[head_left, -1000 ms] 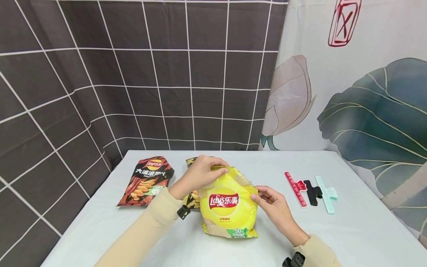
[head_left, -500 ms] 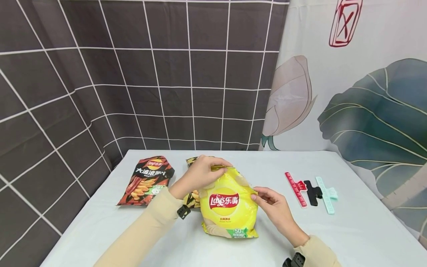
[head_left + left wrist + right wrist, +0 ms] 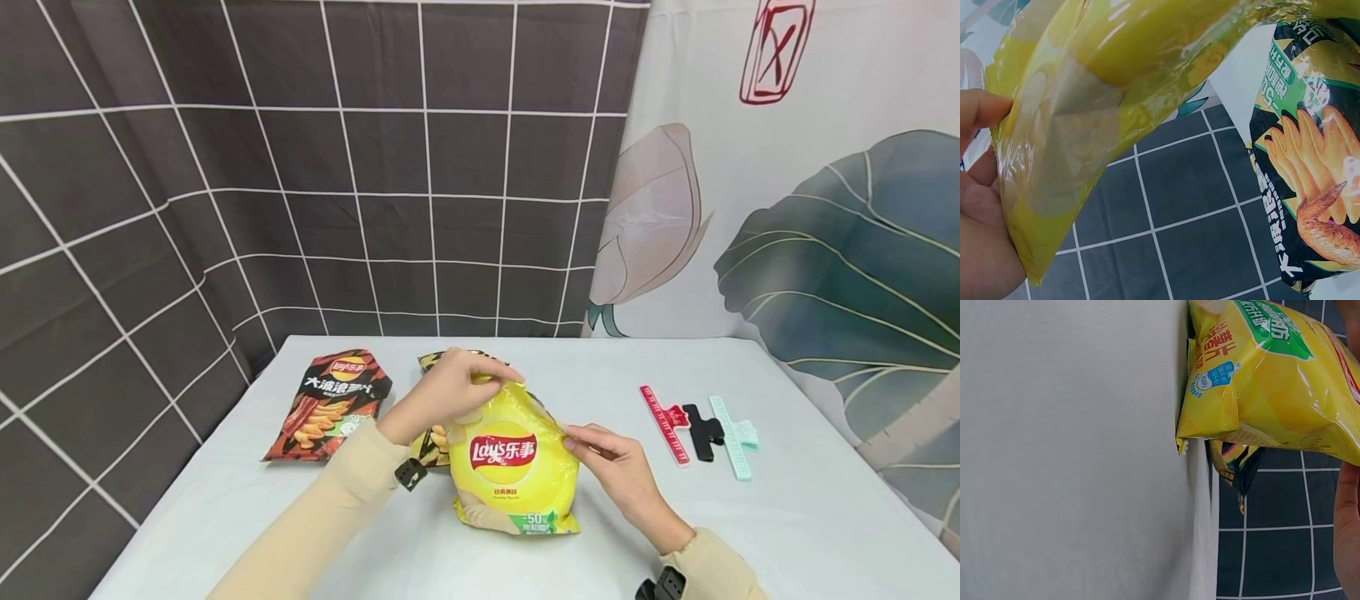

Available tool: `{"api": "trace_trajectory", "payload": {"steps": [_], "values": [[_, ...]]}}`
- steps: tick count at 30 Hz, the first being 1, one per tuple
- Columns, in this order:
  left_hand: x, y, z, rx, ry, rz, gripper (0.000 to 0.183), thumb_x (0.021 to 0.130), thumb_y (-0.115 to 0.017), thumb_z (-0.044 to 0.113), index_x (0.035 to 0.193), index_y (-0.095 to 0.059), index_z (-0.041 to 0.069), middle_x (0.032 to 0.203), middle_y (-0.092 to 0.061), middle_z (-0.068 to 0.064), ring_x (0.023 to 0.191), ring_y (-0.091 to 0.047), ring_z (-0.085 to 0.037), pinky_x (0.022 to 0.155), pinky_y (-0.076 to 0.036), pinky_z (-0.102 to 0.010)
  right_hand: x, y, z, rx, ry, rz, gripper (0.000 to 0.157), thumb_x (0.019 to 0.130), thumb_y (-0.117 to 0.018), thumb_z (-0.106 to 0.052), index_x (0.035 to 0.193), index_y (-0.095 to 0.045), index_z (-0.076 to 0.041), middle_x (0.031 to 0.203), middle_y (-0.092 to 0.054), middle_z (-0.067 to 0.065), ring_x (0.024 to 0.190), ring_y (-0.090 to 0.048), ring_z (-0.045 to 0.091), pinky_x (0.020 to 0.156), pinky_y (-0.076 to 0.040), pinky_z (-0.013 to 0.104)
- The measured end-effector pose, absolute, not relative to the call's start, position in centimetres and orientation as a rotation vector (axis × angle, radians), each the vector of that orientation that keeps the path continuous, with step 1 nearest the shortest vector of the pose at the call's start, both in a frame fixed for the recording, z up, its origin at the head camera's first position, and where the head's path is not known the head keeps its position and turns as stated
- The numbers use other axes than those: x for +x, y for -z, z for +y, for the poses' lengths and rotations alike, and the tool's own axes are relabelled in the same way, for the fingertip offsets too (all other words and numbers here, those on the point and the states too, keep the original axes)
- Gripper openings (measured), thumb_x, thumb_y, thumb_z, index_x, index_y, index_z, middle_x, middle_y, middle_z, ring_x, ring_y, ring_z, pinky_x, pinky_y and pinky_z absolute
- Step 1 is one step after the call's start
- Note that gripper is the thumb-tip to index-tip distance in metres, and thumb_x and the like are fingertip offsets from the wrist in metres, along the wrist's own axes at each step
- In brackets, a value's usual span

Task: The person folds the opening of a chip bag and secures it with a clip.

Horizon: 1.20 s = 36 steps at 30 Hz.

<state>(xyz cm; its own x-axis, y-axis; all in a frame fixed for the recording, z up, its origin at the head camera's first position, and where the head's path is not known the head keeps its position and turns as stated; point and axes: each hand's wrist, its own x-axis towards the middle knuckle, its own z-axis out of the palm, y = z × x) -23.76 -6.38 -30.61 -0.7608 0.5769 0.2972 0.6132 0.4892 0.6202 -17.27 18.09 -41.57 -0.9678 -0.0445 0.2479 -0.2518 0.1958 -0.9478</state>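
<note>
A yellow Lay's chip bag (image 3: 504,496) stands upright on the table, its printed front toward me. My left hand (image 3: 448,393) pinches its top edge at the left. The fingertips of my right hand (image 3: 618,473) pinch its upper right edge. In the left wrist view, the crinkled upper part of the bag (image 3: 1085,119) runs down to the thumb and fingers of the left hand (image 3: 985,231). The right wrist view shows the lower end of the bag (image 3: 1272,381) and part of the right hand (image 3: 1347,531) at the frame's edge.
Behind the yellow bag, a black-and-yellow chip bag (image 3: 432,450) is mostly hidden. To the left lies a red-and-black chip bag (image 3: 330,408). On the right are a red bag clip (image 3: 664,425), a black one (image 3: 703,433) and a mint-green one (image 3: 731,439).
My right fingertips have shifted slightly up and left along the bag's edge, and its upper right edge has changed shape. My left hand stays nearly still at the top.
</note>
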Motion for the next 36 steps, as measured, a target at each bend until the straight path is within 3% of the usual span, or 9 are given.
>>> {"api": "trace_trajectory", "payload": {"steps": [7,15,20,29,36], "values": [[-23.76,30.54,-6.54,-1.09,1.176,-2.668,0.025,0.086,-0.059,0.001,0.097,-0.078,0.015,0.1,-0.074,-0.002,0.054,-0.039,-0.007,0.052,-0.036,-0.016,-17.29,41.71,18.25,0.411,-1.847,-2.271,0.027,0.089,-0.066,-0.01,0.113,-0.069,0.002,0.098,-0.07,-0.014,0.094,-0.064,0.001,0.084,-0.053,0.017],[-23.61,30.56,-6.76,-1.091,1.153,-2.673,0.024,0.086,-0.06,-0.001,0.093,-0.078,0.014,0.101,-0.074,-0.003,0.081,-0.056,-0.012,0.064,-0.046,-0.017,-17.26,41.81,18.3,0.428,-1.824,-2.272,0.024,0.09,-0.065,-0.008,0.112,-0.07,0.002,0.098,-0.069,-0.014,0.094,-0.064,0.0,0.083,-0.053,0.017],[-23.53,30.65,-6.79,-1.076,1.154,-2.678,0.026,0.085,-0.059,-0.001,0.09,-0.079,0.015,0.102,-0.073,-0.001,0.085,-0.057,-0.012,0.068,-0.048,-0.018,-17.2,41.77,18.29,0.425,-1.817,-2.284,0.025,0.091,-0.064,-0.009,0.112,-0.07,0.002,0.099,-0.069,-0.013,0.095,-0.063,0.0,0.083,-0.053,0.017],[-23.2,30.42,-6.82,-1.103,1.136,-2.669,0.027,0.084,-0.059,-0.003,0.088,-0.078,0.014,0.103,-0.073,-0.002,0.084,-0.056,-0.012,0.066,-0.046,-0.017,-17.08,41.54,18.16,0.344,-1.819,-2.329,0.021,0.089,-0.065,-0.003,0.108,-0.072,0.001,0.097,-0.069,-0.011,0.092,-0.062,-0.002,0.082,-0.053,0.018],[-23.1,30.23,-6.79,-1.121,1.094,-2.692,0.024,0.085,-0.058,-0.001,0.087,-0.077,0.014,0.102,-0.073,-0.002,0.057,-0.043,-0.008,0.056,-0.039,-0.018,-16.93,41.39,18.05,0.316,-1.814,-2.353,0.021,0.089,-0.065,-0.004,0.109,-0.072,-0.001,0.098,-0.069,-0.008,0.092,-0.061,-0.003,0.082,-0.054,0.019]]}}
